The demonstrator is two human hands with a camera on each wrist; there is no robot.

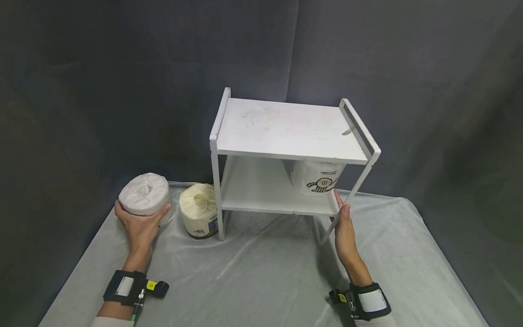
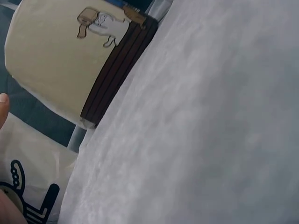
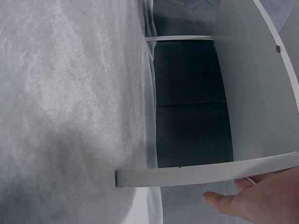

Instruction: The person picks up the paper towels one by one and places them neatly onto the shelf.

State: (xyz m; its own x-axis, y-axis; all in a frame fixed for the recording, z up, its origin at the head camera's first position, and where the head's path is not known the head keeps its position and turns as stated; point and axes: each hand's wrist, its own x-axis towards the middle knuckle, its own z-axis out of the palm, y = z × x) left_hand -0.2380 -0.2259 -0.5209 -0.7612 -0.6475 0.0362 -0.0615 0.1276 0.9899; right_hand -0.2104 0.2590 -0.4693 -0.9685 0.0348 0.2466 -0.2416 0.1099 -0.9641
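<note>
A white two-tier shelf rack point(image 1: 286, 127) stands on the cloth-covered table point(image 1: 261, 272). A wrapped white paper roll point(image 1: 319, 178) with a cartoon print sits on its lower shelf at the right. My left hand point(image 1: 139, 222) grips another wrapped white roll point(image 1: 145, 194) on the table left of the rack. A cream roll point(image 1: 199, 210) stands between that roll and the rack; it also fills the upper left of the left wrist view as the cream roll point(image 2: 60, 56). My right hand point(image 1: 343, 222) rests with straight fingers against the rack's front right leg; the leg point(image 3: 205, 172) crosses the right wrist view.
A dark grey backdrop point(image 1: 122, 68) hangs close behind the table. The table's front and side edges drop off near both wrists. Bare cloth lies in front of the rack.
</note>
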